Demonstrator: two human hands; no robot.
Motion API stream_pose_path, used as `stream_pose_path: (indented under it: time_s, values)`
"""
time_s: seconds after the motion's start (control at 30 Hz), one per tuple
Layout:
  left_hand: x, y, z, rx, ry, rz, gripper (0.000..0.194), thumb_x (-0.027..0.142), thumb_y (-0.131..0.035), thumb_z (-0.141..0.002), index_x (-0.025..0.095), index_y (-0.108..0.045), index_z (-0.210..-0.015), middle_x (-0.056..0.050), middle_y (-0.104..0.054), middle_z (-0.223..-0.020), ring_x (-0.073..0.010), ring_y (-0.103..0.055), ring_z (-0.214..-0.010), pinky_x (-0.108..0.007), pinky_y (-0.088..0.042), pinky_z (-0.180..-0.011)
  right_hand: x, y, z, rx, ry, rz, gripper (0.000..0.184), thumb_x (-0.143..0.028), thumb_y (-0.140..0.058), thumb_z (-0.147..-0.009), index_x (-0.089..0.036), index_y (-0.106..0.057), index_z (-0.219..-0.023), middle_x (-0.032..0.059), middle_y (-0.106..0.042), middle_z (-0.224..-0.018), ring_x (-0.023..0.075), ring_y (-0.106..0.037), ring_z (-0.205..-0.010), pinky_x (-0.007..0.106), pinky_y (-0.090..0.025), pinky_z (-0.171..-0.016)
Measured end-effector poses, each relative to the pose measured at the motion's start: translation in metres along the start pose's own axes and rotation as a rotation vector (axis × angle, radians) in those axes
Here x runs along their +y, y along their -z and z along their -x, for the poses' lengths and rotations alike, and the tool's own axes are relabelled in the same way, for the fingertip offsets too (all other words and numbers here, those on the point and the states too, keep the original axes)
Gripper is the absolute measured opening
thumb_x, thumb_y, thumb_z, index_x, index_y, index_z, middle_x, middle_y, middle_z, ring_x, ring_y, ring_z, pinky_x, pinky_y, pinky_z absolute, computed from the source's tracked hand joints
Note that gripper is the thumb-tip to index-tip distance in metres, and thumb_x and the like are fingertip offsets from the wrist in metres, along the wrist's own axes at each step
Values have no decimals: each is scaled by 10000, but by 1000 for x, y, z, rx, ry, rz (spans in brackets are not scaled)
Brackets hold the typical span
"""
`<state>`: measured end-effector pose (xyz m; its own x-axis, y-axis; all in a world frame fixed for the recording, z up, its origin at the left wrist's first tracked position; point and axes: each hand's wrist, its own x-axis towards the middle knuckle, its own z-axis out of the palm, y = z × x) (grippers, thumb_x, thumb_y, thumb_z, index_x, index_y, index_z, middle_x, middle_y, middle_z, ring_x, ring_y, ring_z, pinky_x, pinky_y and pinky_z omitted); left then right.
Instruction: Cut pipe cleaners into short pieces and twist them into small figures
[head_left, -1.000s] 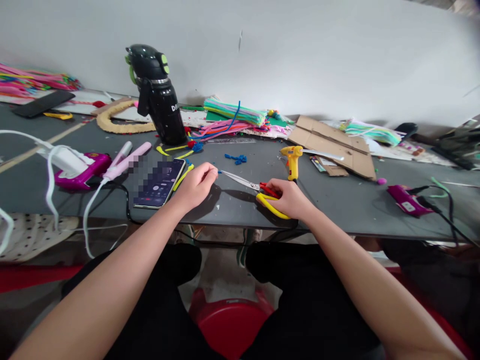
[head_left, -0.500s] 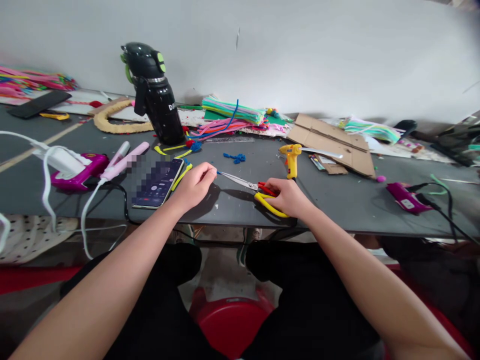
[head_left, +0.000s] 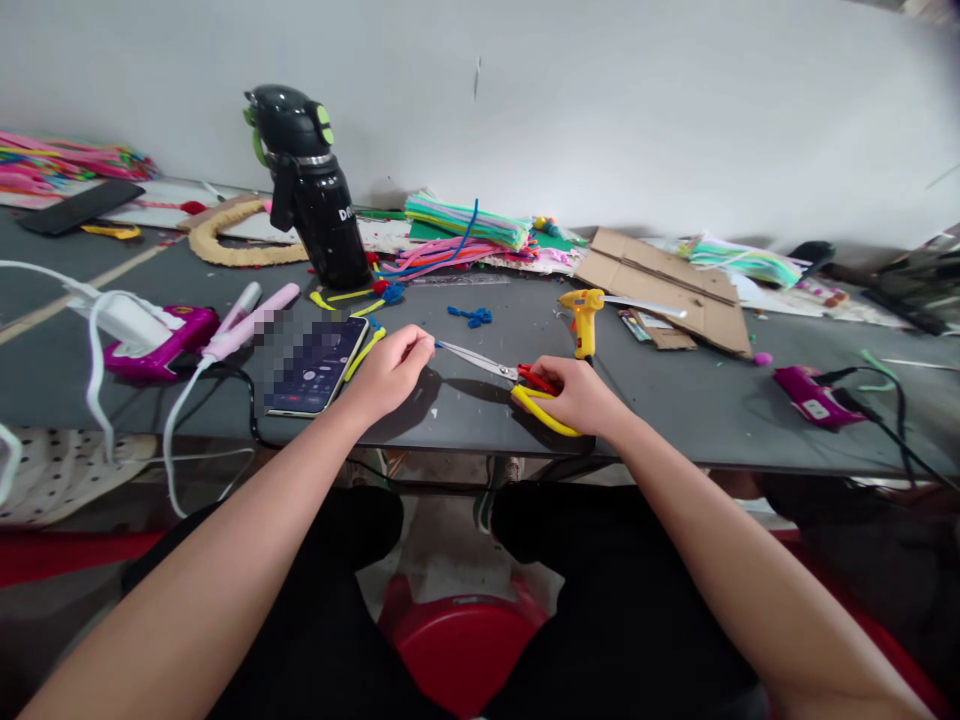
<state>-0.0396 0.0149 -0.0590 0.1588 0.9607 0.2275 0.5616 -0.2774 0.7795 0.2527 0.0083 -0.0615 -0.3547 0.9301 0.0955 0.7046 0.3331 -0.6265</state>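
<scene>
My right hand is wrapped round the handles of a pair of scissors, one handle red and the other yellow. The blades point left, their tips reaching my left hand. That hand is closed in a pinch over the table's front part. A short blue end of pipe cleaner shows between its fingertips and the blade tips; the rest is hidden in the fingers. Behind the scissors lies a small bent blue pipe cleaner shape. Yellow pipe cleaner pieces lie just left of my left hand.
A phone lies at the left, with a black bottle behind it. A yellow glue gun stands beyond my right hand, near cardboard. Purple power blocks with cables sit at both sides. Pipe cleaner bundles line the wall.
</scene>
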Motion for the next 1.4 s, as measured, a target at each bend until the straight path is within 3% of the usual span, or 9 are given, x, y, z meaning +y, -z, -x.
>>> stream_pose_path:
  time_s: [0.4,0.73,1.4]
  values:
    - [-2,-1,0,-7,2,21,290,439,-437,-973,214,-526,-813,25,-500,-683,-149,-473,-633,-278,-347,-609,1,1,-2,-9,31,35,325,-471,-696,-774,-198,-524,-736,-39,-456,-652,116,-349,-624,265,-294,-578]
    - [-1,-1,-1,-7,16,41,277,416,-430,-973,204,-525,-822,1,-581,-748,-153,-507,-670,-272,-372,-626,2,-1,0,32,3,-10,341,-493,-703,-762,-195,-536,-752,-34,-482,-641,117,-368,-618,265,-300,-577]
    - [-5,-3,-2,-2,-17,47,306,434,-426,-985,205,-541,-819,4,-516,-692,-159,-484,-647,-285,-365,-605,0,2,-2,-17,11,35,330,-475,-704,-767,-193,-536,-738,-39,-452,-652,115,-346,-626,270,-285,-582]
